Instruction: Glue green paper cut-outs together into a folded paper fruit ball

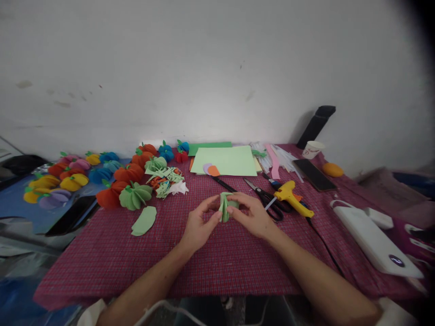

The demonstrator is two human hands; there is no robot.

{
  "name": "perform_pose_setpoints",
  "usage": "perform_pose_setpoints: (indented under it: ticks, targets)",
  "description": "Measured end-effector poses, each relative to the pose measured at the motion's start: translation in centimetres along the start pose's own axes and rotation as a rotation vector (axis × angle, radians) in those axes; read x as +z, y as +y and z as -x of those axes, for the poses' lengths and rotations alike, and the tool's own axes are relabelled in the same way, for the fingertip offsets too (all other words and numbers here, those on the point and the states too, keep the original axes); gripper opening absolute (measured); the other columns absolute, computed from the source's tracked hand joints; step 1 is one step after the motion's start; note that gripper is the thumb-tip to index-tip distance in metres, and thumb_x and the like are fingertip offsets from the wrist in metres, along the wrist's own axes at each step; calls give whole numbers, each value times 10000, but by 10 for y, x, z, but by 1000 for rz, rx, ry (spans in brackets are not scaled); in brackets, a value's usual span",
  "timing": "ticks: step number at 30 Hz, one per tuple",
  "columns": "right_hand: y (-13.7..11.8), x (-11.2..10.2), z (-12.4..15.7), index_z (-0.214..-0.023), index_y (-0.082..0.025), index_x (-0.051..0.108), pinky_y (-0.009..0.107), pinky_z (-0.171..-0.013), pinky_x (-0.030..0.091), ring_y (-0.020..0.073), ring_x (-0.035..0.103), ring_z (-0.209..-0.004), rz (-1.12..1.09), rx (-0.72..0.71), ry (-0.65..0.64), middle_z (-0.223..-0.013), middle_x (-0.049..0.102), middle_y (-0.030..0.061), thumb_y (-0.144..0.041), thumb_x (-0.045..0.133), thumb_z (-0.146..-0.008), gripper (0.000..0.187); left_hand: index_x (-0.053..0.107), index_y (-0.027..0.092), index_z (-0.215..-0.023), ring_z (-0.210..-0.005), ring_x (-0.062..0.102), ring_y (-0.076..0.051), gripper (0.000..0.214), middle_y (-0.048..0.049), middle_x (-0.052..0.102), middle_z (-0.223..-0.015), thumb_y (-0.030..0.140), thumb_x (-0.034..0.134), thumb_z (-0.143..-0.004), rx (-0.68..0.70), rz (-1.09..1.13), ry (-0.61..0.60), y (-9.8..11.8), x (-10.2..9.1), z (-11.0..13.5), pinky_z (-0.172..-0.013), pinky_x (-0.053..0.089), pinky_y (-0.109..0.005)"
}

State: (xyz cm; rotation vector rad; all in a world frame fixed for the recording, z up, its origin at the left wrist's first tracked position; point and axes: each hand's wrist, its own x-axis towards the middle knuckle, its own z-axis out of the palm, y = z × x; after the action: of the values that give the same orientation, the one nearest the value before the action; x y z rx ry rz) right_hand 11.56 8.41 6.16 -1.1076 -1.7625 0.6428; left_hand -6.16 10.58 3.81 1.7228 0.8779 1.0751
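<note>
Between both hands, above the middle of the checked tablecloth, is a light green folded paper piece [224, 209] with several layers fanning apart. My left hand [203, 222] pinches its left side between thumb and fingers. From the right, my right hand [251, 213] grips the same piece, its thumb pressed on the folds. To the left lies a flat light green paper cutout [144, 221]. A finished-looking light green paper pumpkin [135, 195] sits behind that cutout. Just right of my right hand are black scissors [268, 199] and a yellow glue gun [288, 198] with a glue stick.
Colourful paper pumpkins [129, 173] crowd the left side, with paper scraps [166, 182] beside them. Light green sheets [224, 160] lie at the back. On the right are a phone [314, 174], a paper cup [312, 149], an orange oval object [332, 170] and a white power bank [377, 240].
</note>
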Motion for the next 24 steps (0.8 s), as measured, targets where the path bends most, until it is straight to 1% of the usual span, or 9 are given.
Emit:
perform_pose_setpoints:
  ticks: [2,5,8,11,13,15,17,20,24]
  targets:
    - [2,0,0,-1007,-189,621,270,-663,494,170,602,-833,-9,26,15,-992,633,80,-292,555,-816,227,556,194,-1084,-907,596,-177,283,-54,658,-994,285,537,-817,11,-14,42,-1,0,0,-824,437,-303]
    - [4,0,-1,-1000,-189,625,278,-664,494,173,601,-815,-18,49,26,-972,638,77,-332,559,-814,244,578,182,-905,-794,580,-149,147,-22,643,-843,291,528,-820,14,-72,106,-2,0,0,-749,435,-267]
    - [4,0,-1,-1001,-189,630,279,-672,496,177,604,-825,-26,60,27,-979,641,76,-332,565,-808,248,547,186,-870,-723,562,-132,126,-1,614,-763,299,518,-823,-16,-85,183,-6,0,1,-666,429,-238]
    - [3,0,-1,-992,-185,637,284,-676,496,179,608,-824,-24,62,37,-978,649,77,-318,553,-814,237,502,198,-945,-728,573,-128,156,-5,611,-804,276,533,-814,-4,-71,271,-9,0,1,-647,435,-229]
    - [3,-1,-2,-996,-187,638,292,-687,495,180,609,-824,-24,59,28,-979,651,76,-311,537,-826,234,478,202,-1010,-793,589,-136,212,-29,616,-900,242,538,-810,49,-72,301,-11,0,2,-705,448,-246]
    - [3,-1,-2,-1002,-188,637,298,-707,492,181,607,-834,-21,52,16,-976,651,75,-297,531,-832,228,478,202,-1042,-889,588,-150,232,-59,601,-1021,208,524,-815,117,-96,292,-11,0,2,-775,448,-272]
    - [3,-1,-2,-999,-187,640,302,-724,489,182,605,-851,-17,44,15,-975,650,76,-278,529,-833,220,519,199,-1004,-946,574,-160,184,-66,589,-1068,181,500,-822,167,-151,259,-10,-1,2,-808,443,-284]
    - [4,-2,-3,-1001,-192,643,303,-730,489,187,605,-876,-19,42,17,-998,648,80,-261,520,-837,216,570,196,-930,-950,569,-161,149,-53,604,-1032,153,477,-822,187,-212,240,-8,-3,2,-823,439,-286]
    - [4,-3,-3,-1006,-197,646,313,-744,485,196,600,-900,-15,25,22,-1014,646,85,-251,513,-839,220,587,194,-947,-962,563,-165,193,-50,612,-1016,159,427,-846,185,-198,247,-6,-5,2,-852,431,-300]
